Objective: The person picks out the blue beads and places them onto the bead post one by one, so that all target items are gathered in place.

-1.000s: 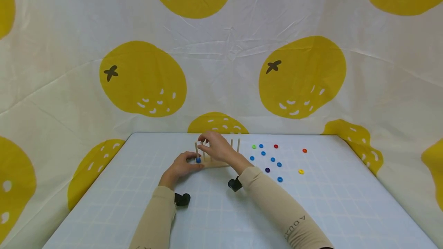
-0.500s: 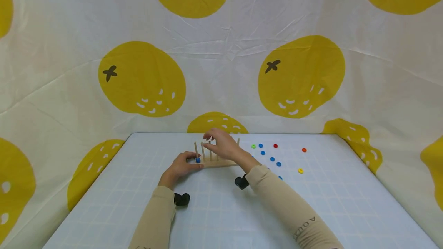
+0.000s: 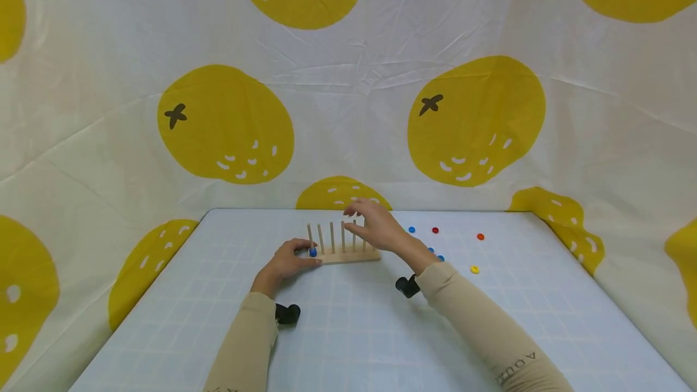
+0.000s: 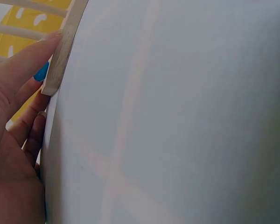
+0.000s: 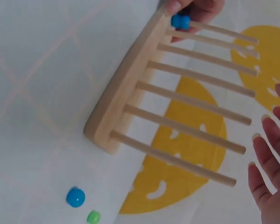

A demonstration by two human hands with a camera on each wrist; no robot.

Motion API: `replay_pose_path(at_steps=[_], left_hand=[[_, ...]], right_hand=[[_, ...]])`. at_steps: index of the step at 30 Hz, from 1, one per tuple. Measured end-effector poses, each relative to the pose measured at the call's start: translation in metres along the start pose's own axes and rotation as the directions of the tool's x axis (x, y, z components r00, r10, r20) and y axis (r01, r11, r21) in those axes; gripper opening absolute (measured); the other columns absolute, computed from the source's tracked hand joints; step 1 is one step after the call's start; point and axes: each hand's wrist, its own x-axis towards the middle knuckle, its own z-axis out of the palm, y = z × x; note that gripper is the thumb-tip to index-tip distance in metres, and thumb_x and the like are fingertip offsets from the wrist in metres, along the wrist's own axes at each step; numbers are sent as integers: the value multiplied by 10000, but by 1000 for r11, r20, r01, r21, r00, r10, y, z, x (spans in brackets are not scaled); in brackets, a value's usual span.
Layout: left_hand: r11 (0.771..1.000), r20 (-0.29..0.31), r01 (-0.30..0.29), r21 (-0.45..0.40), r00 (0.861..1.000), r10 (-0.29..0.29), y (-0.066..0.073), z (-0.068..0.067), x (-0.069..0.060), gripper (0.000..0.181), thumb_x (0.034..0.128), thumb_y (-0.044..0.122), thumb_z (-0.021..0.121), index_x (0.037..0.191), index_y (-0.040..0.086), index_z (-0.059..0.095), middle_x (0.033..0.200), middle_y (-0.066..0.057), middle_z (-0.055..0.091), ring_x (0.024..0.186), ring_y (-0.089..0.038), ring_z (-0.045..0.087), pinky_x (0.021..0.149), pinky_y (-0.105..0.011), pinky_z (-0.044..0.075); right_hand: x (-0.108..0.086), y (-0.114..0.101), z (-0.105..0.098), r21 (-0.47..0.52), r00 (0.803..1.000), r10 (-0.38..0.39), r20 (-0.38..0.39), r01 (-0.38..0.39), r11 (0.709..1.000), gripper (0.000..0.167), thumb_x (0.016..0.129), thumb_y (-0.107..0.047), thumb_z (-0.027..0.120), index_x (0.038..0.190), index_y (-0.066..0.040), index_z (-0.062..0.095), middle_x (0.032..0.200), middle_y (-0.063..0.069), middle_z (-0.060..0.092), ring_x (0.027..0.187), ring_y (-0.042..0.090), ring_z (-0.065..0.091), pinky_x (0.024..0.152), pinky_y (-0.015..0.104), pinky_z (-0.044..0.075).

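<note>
A wooden peg stand (image 3: 348,256) with a row of upright pegs sits toward the back of the table. My left hand (image 3: 287,261) grips its left end, thumb on the front of the base (image 4: 60,63) and fingers behind. Blue beads (image 5: 180,21) are threaded low on the leftmost peg, close to that hand. Over the pegs on the right side hovers my right hand (image 3: 379,227), thumb and fingers apart. In the right wrist view its fingers (image 5: 273,133) are spread beside the peg tips, and no bead shows in them.
Loose beads lie right of the stand: blue (image 3: 411,230), red (image 3: 435,230), orange (image 3: 480,236) and yellow (image 3: 475,270) ones. A green bead (image 5: 94,217) shows in the right wrist view. My right forearm covers some beads. A lemon-patterned cloth (image 3: 348,138) hangs behind the table.
My right hand has moved rightward along the row, from the left pegs to those right of centre, uncovering the left pegs. The left hand stays on the stand.
</note>
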Motion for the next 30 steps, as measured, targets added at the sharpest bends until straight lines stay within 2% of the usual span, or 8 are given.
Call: replay_pose_path(at_steps=[7, 15, 22, 30], left_hand=[[1000, -3, -5, -7, 1000, 5, 0, 1, 1, 468, 826, 236, 868, 1241, 83, 714, 1415, -178, 584, 1391, -398, 451, 1177, -581, 311], [1000, 0, 2, -6, 1000, -2, 0, 2, 3, 473, 815, 252, 880, 1226, 85, 717, 1401, -180, 588, 1373, -403, 461, 1168, -600, 312], [1000, -2, 9, -15, 1000, -9, -2, 2, 3, 481, 812, 259, 885, 1231, 89, 719, 1411, -181, 579, 1391, -402, 445, 1166, -595, 320], [1000, -1, 25, -4, 1000, -25, -2, 2, 2, 485, 821, 262, 875, 1246, 96, 713, 1428, -189, 569, 1400, -409, 435, 1168, -596, 318]], right_hand=[[-20, 14, -19, -12, 999, 31, -23, -32, 999, 283, 971, -188, 722, 1225, -74, 673, 1202, 86, 668, 1099, 263, 608, 969, 430, 533], [-48, 39, -36, -36, 996, 57, -69, -60, 998, 315, 966, -189, 727, 1247, -64, 661, 1153, 71, 663, 1049, 247, 608, 926, 440, 539], [-71, 57, -45, -49, 989, 126, -78, -130, 990, 333, 962, -209, 734, 1253, -68, 656, 1135, 55, 660, 1051, 253, 610, 914, 454, 540], [-94, 74, -51, -18, 976, 204, -74, -206, 978, 304, 956, -168, 734, 1228, -55, 659, 1138, 60, 663, 1055, 282, 596, 911, 456, 529]])
